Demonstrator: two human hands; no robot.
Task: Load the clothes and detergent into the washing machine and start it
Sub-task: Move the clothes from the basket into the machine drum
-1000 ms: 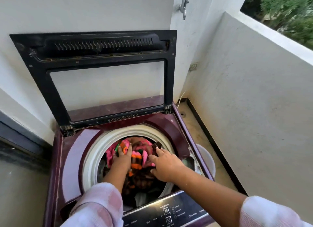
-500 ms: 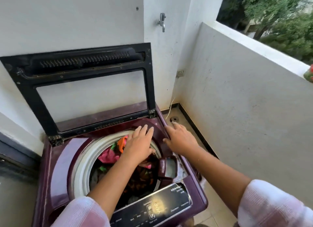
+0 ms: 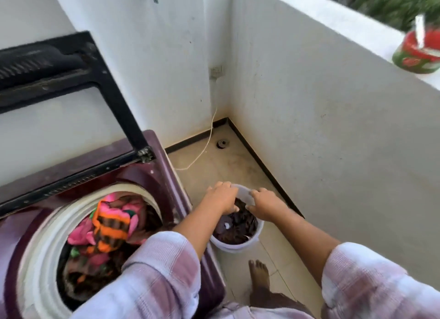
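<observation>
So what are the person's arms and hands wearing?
The left sleeve and right sleeve are loose, checked in pale pink, lilac and white, and stop near the elbows. The forearms are bare. The left hand and right hand have no gloves, and I see no rings or bangles.

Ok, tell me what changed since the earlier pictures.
Both hands left the drum and moved right and down: the left hand and right hand now reach into the bucket on the floor, at the dark clothes; a grip is unclear. The lid stays open, bright clothes stay in the drum.
</observation>
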